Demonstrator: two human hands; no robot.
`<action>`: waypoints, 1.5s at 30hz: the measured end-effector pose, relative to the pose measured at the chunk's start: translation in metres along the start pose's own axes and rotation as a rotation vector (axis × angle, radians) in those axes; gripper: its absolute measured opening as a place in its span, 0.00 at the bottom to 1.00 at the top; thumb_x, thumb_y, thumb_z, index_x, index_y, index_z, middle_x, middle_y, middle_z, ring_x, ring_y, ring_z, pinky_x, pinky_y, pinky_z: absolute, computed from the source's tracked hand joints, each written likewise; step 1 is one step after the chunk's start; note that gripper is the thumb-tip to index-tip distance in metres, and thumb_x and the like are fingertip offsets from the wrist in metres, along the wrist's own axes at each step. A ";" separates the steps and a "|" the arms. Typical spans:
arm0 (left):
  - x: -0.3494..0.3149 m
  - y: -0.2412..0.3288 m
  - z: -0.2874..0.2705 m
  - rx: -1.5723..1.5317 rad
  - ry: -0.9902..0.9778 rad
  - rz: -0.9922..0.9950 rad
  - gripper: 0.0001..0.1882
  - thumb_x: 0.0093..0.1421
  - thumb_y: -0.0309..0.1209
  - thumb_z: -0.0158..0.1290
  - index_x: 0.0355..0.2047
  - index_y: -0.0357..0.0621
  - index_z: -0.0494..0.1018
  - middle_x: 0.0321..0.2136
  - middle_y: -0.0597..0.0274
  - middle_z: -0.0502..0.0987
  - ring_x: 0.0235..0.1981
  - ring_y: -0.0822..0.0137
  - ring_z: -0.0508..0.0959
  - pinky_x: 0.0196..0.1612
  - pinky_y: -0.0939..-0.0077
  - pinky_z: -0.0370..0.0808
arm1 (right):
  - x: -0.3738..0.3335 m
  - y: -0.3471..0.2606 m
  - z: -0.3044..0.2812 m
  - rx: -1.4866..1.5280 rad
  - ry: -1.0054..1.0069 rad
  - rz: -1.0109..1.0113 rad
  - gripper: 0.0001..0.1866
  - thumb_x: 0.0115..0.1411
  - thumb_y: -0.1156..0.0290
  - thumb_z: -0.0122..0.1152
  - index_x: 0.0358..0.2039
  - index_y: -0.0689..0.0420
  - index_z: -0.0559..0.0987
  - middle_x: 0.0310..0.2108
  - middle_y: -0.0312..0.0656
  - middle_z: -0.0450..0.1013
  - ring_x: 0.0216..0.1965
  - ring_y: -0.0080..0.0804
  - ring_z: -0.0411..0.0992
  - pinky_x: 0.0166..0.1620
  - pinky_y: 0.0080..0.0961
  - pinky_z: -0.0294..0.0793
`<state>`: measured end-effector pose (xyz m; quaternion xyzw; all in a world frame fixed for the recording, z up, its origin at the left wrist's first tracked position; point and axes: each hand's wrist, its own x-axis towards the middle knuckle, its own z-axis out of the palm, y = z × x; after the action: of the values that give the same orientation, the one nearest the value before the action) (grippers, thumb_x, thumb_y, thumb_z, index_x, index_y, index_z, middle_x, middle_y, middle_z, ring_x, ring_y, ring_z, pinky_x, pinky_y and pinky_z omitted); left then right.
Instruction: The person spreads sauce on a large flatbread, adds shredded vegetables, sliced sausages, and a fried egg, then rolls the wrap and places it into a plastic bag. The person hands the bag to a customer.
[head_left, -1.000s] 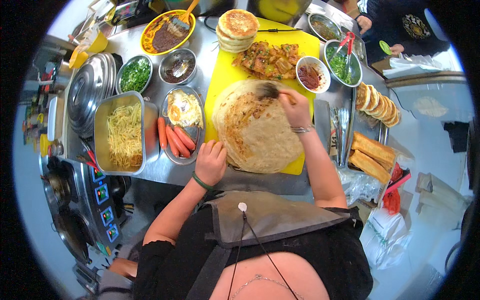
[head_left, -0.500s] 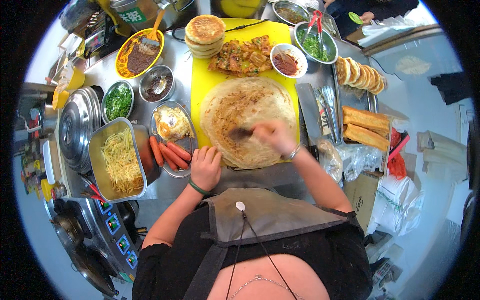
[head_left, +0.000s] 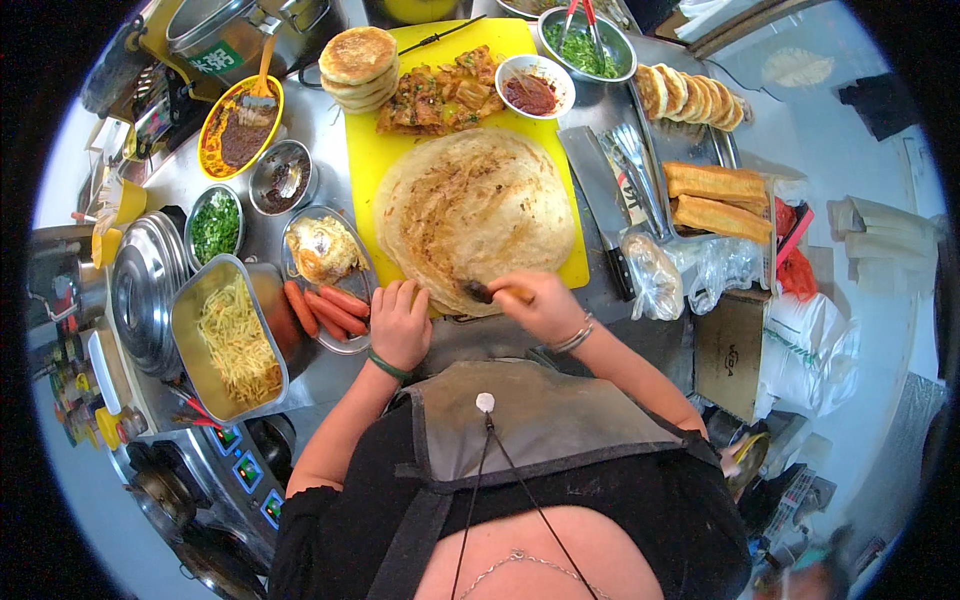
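Observation:
A large round flatbread (head_left: 500, 200), smeared with brown sauce mostly on its left half, lies on a yellow cutting board (head_left: 362, 160). My right hand (head_left: 540, 308) grips a small brush (head_left: 478, 291) with a dark head and pale handle. The head touches the bread's near edge. My left hand (head_left: 400, 325) rests at the near left edge of bread and board, fingers extended and holding nothing. Beside it are red sausages (head_left: 338, 310) and a fried egg (head_left: 325, 250) on an oval metal plate (head_left: 362, 283).
Stacked round breads (head_left: 358, 65), chopped browned food (head_left: 440, 95) and a bowl of red paste (head_left: 535, 88) stand beyond. Left are a tub of shredded potato (head_left: 238, 345), a scallion bowl (head_left: 214, 226) and a yellow sauce bowl (head_left: 237, 130). Right lie a cleaver (head_left: 595, 185) and fried dough sticks (head_left: 715, 200).
My right hand has drawn the brush from the bread's middle to its near edge. My left hand stays at the near left edge. The whole view has shifted slightly.

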<state>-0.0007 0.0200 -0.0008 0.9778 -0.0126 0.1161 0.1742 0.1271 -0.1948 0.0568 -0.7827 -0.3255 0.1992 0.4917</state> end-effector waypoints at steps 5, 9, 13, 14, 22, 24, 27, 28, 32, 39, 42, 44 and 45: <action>0.000 0.001 0.000 0.024 -0.014 -0.003 0.22 0.45 0.25 0.57 0.44 0.40 0.74 0.46 0.52 0.73 0.50 0.50 0.71 0.54 0.54 0.65 | 0.002 0.043 -0.069 -0.295 0.246 0.257 0.08 0.57 0.68 0.62 0.35 0.57 0.83 0.31 0.50 0.79 0.29 0.41 0.78 0.34 0.30 0.76; -0.004 -0.003 0.004 0.009 -0.015 -0.009 0.21 0.45 0.25 0.56 0.43 0.39 0.74 0.46 0.52 0.73 0.50 0.50 0.71 0.53 0.55 0.66 | 0.009 0.030 -0.075 -0.655 0.264 -0.040 0.07 0.58 0.67 0.57 0.29 0.56 0.79 0.27 0.48 0.75 0.26 0.47 0.74 0.30 0.38 0.74; -0.006 -0.006 0.005 -0.017 0.004 -0.029 0.19 0.45 0.26 0.55 0.41 0.37 0.74 0.43 0.51 0.72 0.48 0.51 0.71 0.50 0.56 0.66 | 0.001 -0.008 -0.003 -0.616 -0.086 -0.222 0.04 0.55 0.70 0.60 0.27 0.55 0.75 0.22 0.45 0.71 0.26 0.45 0.73 0.30 0.37 0.74; -0.008 -0.005 0.007 -0.005 0.011 -0.031 0.19 0.45 0.26 0.55 0.41 0.37 0.74 0.43 0.51 0.72 0.48 0.51 0.71 0.50 0.56 0.66 | 0.013 -0.020 -0.001 -0.537 -0.053 -0.252 0.04 0.55 0.71 0.62 0.30 0.56 0.76 0.25 0.45 0.74 0.28 0.44 0.75 0.32 0.36 0.75; -0.018 0.000 0.009 0.060 0.035 -0.067 0.21 0.49 0.30 0.53 0.46 0.38 0.74 0.48 0.51 0.72 0.53 0.51 0.69 0.58 0.51 0.62 | 0.195 -0.073 0.049 -0.029 -0.033 -0.353 0.08 0.59 0.73 0.62 0.38 0.59 0.81 0.35 0.48 0.79 0.36 0.41 0.78 0.40 0.29 0.76; -0.016 0.000 0.010 0.076 0.051 -0.067 0.21 0.50 0.31 0.52 0.46 0.38 0.73 0.49 0.51 0.72 0.53 0.52 0.69 0.58 0.51 0.62 | 0.243 -0.066 0.087 0.012 -0.124 -0.363 0.08 0.59 0.70 0.62 0.37 0.59 0.81 0.35 0.48 0.79 0.36 0.40 0.78 0.41 0.29 0.76; -0.019 0.003 0.017 0.060 0.070 -0.111 0.20 0.51 0.31 0.52 0.45 0.38 0.73 0.49 0.51 0.71 0.52 0.51 0.68 0.58 0.50 0.62 | 0.292 -0.065 0.136 -0.084 -0.294 -0.229 0.10 0.58 0.65 0.63 0.36 0.57 0.82 0.31 0.49 0.79 0.34 0.42 0.79 0.40 0.30 0.77; -0.017 0.002 0.019 0.041 0.074 -0.117 0.20 0.51 0.31 0.52 0.45 0.38 0.73 0.48 0.51 0.71 0.52 0.51 0.68 0.58 0.50 0.62 | 0.305 -0.060 0.150 -0.211 -0.291 -0.255 0.11 0.57 0.63 0.64 0.35 0.56 0.82 0.30 0.49 0.79 0.33 0.43 0.79 0.38 0.32 0.77; -0.020 0.001 0.015 0.048 0.110 -0.097 0.19 0.50 0.31 0.52 0.44 0.38 0.73 0.47 0.51 0.71 0.51 0.51 0.69 0.57 0.51 0.63 | 0.320 -0.040 0.185 0.231 -0.273 0.237 0.10 0.59 0.68 0.60 0.31 0.64 0.79 0.24 0.48 0.78 0.21 0.32 0.77 0.27 0.31 0.79; -0.017 0.001 0.015 0.027 0.106 -0.096 0.20 0.49 0.31 0.53 0.44 0.38 0.73 0.47 0.51 0.72 0.50 0.51 0.70 0.57 0.52 0.63 | 0.309 -0.019 0.150 0.784 -0.018 0.472 0.13 0.62 0.65 0.57 0.34 0.64 0.77 0.23 0.47 0.76 0.20 0.34 0.76 0.23 0.30 0.79; -0.016 -0.002 0.016 0.038 0.125 -0.060 0.20 0.49 0.30 0.53 0.43 0.39 0.74 0.44 0.52 0.73 0.49 0.51 0.71 0.56 0.53 0.64 | 0.284 -0.006 0.111 0.939 -0.007 0.435 0.14 0.63 0.63 0.55 0.36 0.63 0.78 0.25 0.46 0.76 0.23 0.33 0.75 0.28 0.30 0.79; -0.015 -0.008 0.015 0.043 0.103 -0.043 0.19 0.48 0.29 0.53 0.43 0.39 0.74 0.45 0.52 0.73 0.49 0.51 0.71 0.55 0.53 0.64 | 0.253 0.001 0.081 1.035 0.012 0.428 0.16 0.65 0.62 0.53 0.40 0.63 0.79 0.25 0.44 0.76 0.25 0.32 0.75 0.30 0.30 0.78; -0.016 -0.008 0.016 0.032 0.084 -0.026 0.19 0.48 0.29 0.53 0.43 0.39 0.74 0.45 0.52 0.73 0.49 0.51 0.71 0.55 0.53 0.65 | 0.237 0.011 0.061 1.121 0.003 0.419 0.16 0.65 0.62 0.52 0.42 0.63 0.79 0.25 0.44 0.76 0.25 0.32 0.75 0.30 0.30 0.77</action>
<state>-0.0124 0.0222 -0.0221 0.9748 0.0095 0.1548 0.1602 0.2603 0.0079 0.0225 -0.4516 -0.0089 0.4323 0.7804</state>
